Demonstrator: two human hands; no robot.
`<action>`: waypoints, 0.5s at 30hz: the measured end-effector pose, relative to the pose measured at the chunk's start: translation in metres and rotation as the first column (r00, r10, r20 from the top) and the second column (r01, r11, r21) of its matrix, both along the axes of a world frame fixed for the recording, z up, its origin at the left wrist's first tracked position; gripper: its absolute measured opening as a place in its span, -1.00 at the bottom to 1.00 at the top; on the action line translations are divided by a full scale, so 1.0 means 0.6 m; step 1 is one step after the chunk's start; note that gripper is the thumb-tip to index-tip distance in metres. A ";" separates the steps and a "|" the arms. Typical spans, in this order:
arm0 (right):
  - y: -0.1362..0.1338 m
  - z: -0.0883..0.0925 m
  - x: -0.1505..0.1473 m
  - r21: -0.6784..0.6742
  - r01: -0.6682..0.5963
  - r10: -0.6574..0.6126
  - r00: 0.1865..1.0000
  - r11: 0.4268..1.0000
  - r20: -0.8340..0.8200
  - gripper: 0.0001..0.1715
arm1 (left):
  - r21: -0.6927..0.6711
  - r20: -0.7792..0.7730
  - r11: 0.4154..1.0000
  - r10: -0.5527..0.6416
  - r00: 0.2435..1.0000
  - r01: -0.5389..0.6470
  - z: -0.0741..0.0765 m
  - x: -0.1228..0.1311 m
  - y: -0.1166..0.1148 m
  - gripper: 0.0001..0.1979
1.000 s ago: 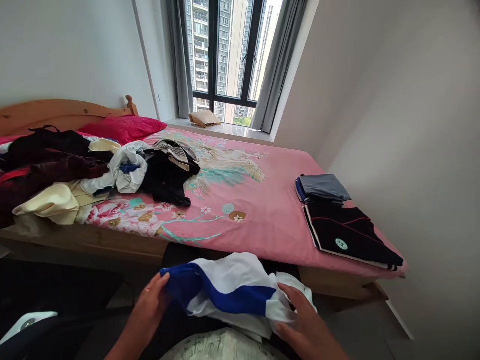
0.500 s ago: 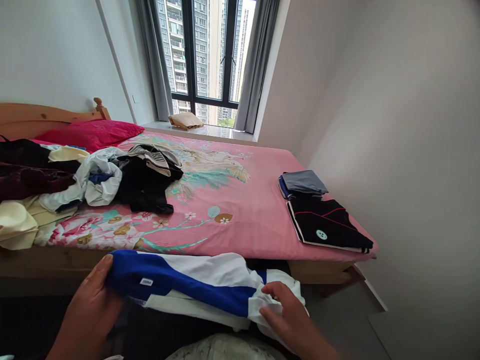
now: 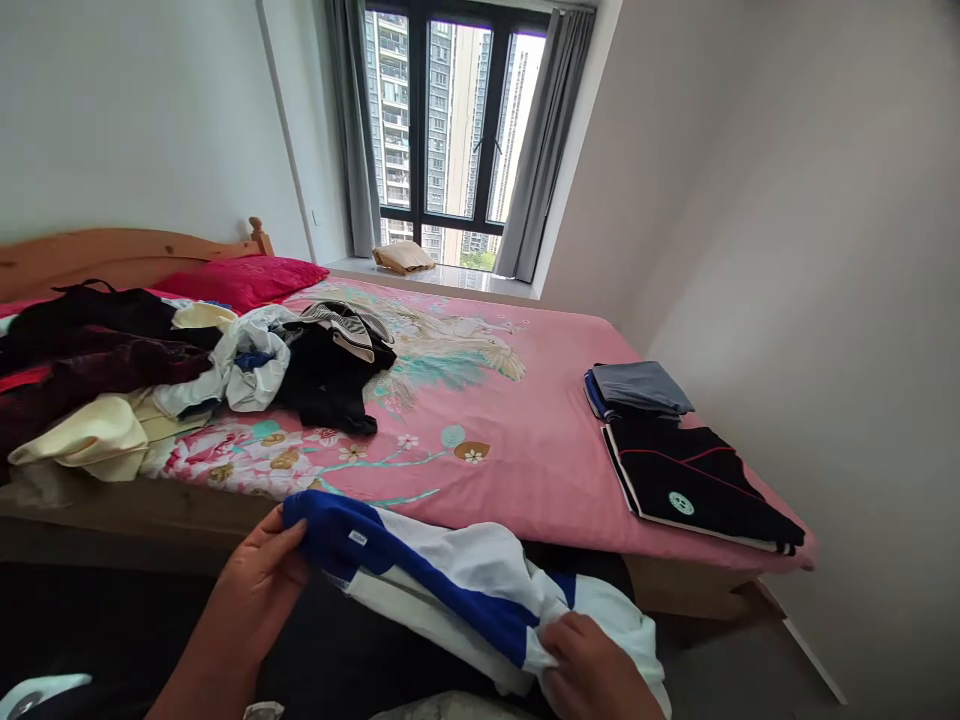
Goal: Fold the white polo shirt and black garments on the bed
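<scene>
A blue and white garment [image 3: 450,570] with a small white label stretches between my two hands, in front of the bed's near side. My left hand [image 3: 259,580] pinches its blue end between thumb and fingers. Farther right, my right hand [image 3: 589,660] is closed around the white cloth, its fingers curled into the fabric. White cloth of the same garment hangs beyond the right hand. What kind of garment it is, I cannot tell for sure.
The bed with a pink flowered sheet [image 3: 525,440] fills the middle. A heap of loose clothes [image 3: 247,370] lies at its left, by a red pillow [image 3: 240,282]. Folded black clothing [image 3: 697,480] and a folded grey garment [image 3: 641,388] lie at the right. A wall rises along the right.
My right hand has closed on the white cloth, where its fingers were spread before. The left hand still holds the blue end. The view has shifted, moving everything rightward in the picture.
</scene>
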State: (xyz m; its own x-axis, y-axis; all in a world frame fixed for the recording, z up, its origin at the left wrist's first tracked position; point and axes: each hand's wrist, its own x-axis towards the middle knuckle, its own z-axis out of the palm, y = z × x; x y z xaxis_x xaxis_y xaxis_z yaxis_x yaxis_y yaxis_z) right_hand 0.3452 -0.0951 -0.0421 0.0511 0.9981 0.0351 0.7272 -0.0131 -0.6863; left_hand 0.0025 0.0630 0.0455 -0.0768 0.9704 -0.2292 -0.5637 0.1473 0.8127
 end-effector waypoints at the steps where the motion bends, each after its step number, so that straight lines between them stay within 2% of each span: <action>1: 0.002 -0.008 -0.004 0.014 0.036 -0.036 0.999 0.999 0.001 -0.79 | 0.000 -0.001 1.000 0.003 1.000 -0.003 0.001 0.000 -0.001 -0.75; 3: 0.007 -0.009 0.005 0.032 0.207 -0.203 0.975 0.978 -0.093 -0.65 | -0.015 -0.006 1.000 0.006 1.000 -0.006 0.001 0.000 -0.003 -0.74; 4: 0.010 -0.001 0.017 0.025 0.302 -0.294 0.941 0.953 -0.170 -0.58 | -0.028 -0.010 1.000 0.009 1.000 -0.009 0.000 0.000 -0.003 -0.74; 6: 0.014 0.035 0.052 -0.016 0.423 -0.407 0.859 0.906 -0.311 -0.49 | -0.048 -0.022 0.999 0.001 1.000 -0.002 -0.006 0.002 -0.002 -0.73; 8: 0.016 0.089 0.092 -0.031 0.462 -0.436 0.810 0.886 -0.391 -0.47 | -0.039 -0.056 0.998 -0.053 0.997 0.051 -0.013 0.007 -0.001 -0.69; 11: 0.013 0.175 0.139 0.066 0.490 -0.434 0.819 0.869 -0.375 -0.53 | -0.024 -0.141 0.985 -0.172 0.975 0.170 -0.016 0.025 0.004 -0.56; 13: 0.013 0.223 0.158 0.131 0.479 -0.418 0.846 0.868 -0.330 -0.58 | -0.018 -0.152 0.979 -0.201 0.968 0.201 -0.006 0.041 0.010 -0.49; 15: 0.017 0.260 0.170 0.135 0.456 -0.393 0.856 0.880 -0.336 -0.59 | 0.010 -0.100 0.988 -0.152 0.983 0.154 0.015 0.054 0.019 -0.48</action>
